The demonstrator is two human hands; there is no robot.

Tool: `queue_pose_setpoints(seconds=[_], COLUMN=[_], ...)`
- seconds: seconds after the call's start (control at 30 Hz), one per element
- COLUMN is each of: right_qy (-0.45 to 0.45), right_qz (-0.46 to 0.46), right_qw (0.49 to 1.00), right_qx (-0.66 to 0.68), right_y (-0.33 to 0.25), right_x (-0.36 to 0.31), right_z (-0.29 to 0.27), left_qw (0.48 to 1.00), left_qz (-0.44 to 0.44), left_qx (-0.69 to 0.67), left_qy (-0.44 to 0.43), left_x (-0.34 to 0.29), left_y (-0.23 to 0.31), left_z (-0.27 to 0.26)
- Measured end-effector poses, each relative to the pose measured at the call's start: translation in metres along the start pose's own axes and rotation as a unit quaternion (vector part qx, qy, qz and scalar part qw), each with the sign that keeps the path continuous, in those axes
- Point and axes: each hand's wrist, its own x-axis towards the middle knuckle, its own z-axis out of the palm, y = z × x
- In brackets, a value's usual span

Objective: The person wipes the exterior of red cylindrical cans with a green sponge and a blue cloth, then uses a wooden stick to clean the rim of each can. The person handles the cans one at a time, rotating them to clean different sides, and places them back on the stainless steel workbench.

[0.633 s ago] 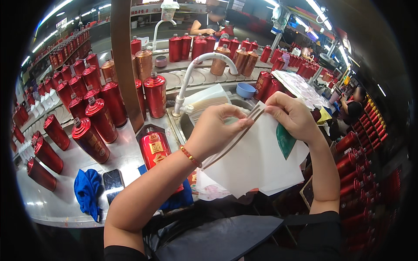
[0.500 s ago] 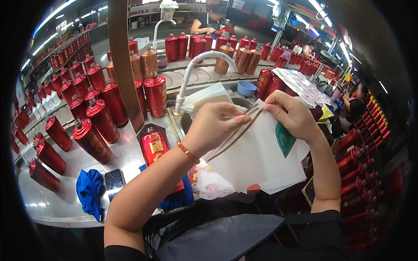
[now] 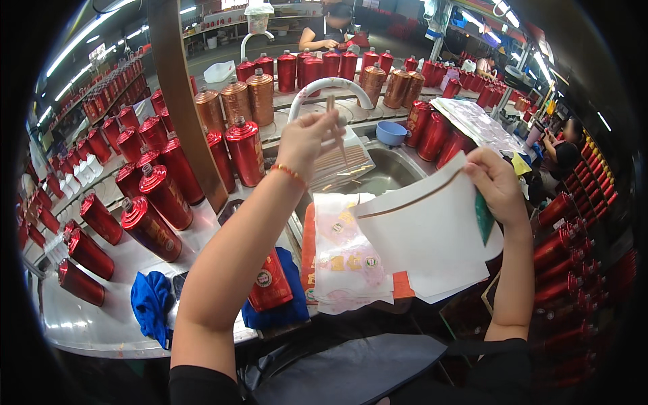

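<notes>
My left hand [image 3: 309, 145] is raised over the sink, its fingers pinched on a thin brown strip [image 3: 342, 150]. In my right hand [image 3: 498, 182] hangs a white sheet [image 3: 425, 233] with one brown line along its upper edge. A green flat piece [image 3: 484, 219] shows under the right hand; whether the hand grips it too I cannot tell. Below my left hand, a sheet with several brown stripes [image 3: 334, 172] lies at the sink [image 3: 395, 167]. White sheets with pink and gold print [image 3: 351, 263] lie nearer to me, beside a red bottle [image 3: 271, 280] on a blue cloth [image 3: 295, 283].
A white curved faucet [image 3: 331, 84] arches over the sink. A blue bowl [image 3: 391, 133] sits at its far edge. Red bottles [image 3: 152, 229] crowd the left counter, near a brown post [image 3: 185, 101]. Copper-coloured bottles [image 3: 260, 98] stand behind. A co-worker [image 3: 329, 34] sits across.
My left hand has moved up and left, away from the white sheet, carrying a brown strip off. My right hand has shifted right and lower with the sheet. The view has turned slightly.
</notes>
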Motion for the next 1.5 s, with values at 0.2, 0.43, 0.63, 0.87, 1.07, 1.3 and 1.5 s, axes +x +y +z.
queue_pose_setpoints(seconds=[0.2,0.43,0.63,0.87,1.07,1.3,1.5], right_qy=[0.030,0.044,-0.010,-0.016,0.016,0.067,0.068], right_qz=[0.033,0.023,-0.011,-0.007,0.035,0.107,0.080], right_qw=[0.999,0.999,1.000,0.999,0.997,0.990,0.992], right_qx=[0.019,0.005,0.014,0.029,0.064,0.057,0.062], right_y=[0.007,0.000,0.002,0.009,0.014,0.004,-0.017], right_x=[-0.041,-0.076,-0.089,-0.095,-0.090,-0.100,-0.088], right_z=[-0.020,-0.015,0.003,0.001,0.000,-0.008,-0.002], left_qw=[0.989,0.864,0.427,0.320,0.501,0.912,0.818], left_qz=[0.112,0.156,0.271,0.243,0.252,0.101,0.221], left_qx=[0.097,0.440,0.790,0.877,0.812,0.290,0.285], left_qy=[-0.021,-0.188,-0.346,-0.262,-0.162,-0.274,-0.447], left_x=[0.074,0.079,0.075,0.080,0.087,0.008,-0.096], left_y=[-0.024,-0.133,-0.213,-0.200,-0.173,-0.047,-0.009], left_z=[0.011,0.056,0.043,0.051,0.052,0.127,0.126])
